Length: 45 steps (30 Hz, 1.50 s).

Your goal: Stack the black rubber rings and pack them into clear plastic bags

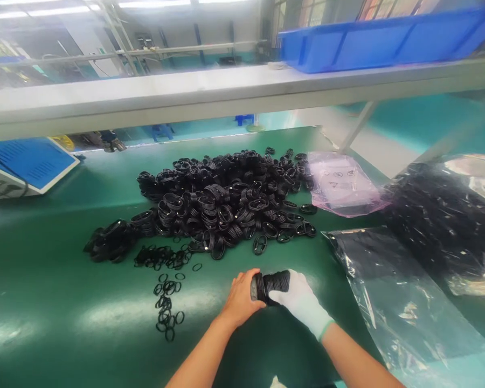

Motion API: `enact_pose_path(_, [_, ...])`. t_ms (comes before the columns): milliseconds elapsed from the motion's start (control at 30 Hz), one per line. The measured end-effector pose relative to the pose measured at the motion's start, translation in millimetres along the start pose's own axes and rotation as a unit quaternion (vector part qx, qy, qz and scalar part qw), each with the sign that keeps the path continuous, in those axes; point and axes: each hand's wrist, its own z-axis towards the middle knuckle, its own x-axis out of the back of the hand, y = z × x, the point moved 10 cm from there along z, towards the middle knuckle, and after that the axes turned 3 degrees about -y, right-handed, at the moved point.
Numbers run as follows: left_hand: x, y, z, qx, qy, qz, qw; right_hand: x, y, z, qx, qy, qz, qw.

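Note:
Above the green table, both my hands hold a row of black coiled cables point(277, 285) pressed together on its side. My left hand point(240, 299), bare, closes round the left end, where a greyish face shows beside the thumb. In a white glove, my right hand point(301, 302) wraps the right end, thumb along the near side. Small black rings point(167, 312) lie loose to the left of my hands, with more bunched point(161, 257) farther back. Beyond them spreads a large heap of black coiled cables point(226, 199).
At right, a clear plastic bag point(404, 302) lies flat beside a bag full of black items point(448, 221). A pinkish bag point(343, 183) touches the heap's right side. A white shelf point(186, 99) crosses above, bearing a blue bin point(380, 46). A blue-topped box point(32, 161) stands left.

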Motion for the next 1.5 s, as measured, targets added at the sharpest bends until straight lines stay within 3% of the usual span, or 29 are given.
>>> enact_pose_path(333, [-5.0,6,-5,0.012,0.009,-0.010,1.000,-4,5,1,-0.023,0.000,-0.014,1.000])
enact_pose_path(600, [-10.0,-5,-5,0.011,-0.003,-0.035,0.999,-9,6,0,-0.039,0.029,-0.029,0.998])
enact_pose_path(800, [-12.6,-8,-6,-0.010,-0.004,-0.052,0.999,-9,5,1,-0.035,0.028,-0.035,0.998])
enact_pose_path(1033, [-12.8,10,-3,-0.052,-0.028,-0.023,0.998,-12,9,3,-0.048,0.022,-0.047,0.998])
enact_pose_path(1300, [-12.3,8,-3,-0.070,-0.009,-0.090,0.993,-10,6,2,-0.050,0.014,-0.045,0.998])
enact_pose_path(1500, [-16.1,0,-8,-0.011,-0.004,-0.090,0.996,-9,5,3,-0.025,-0.008,-0.059,0.998])
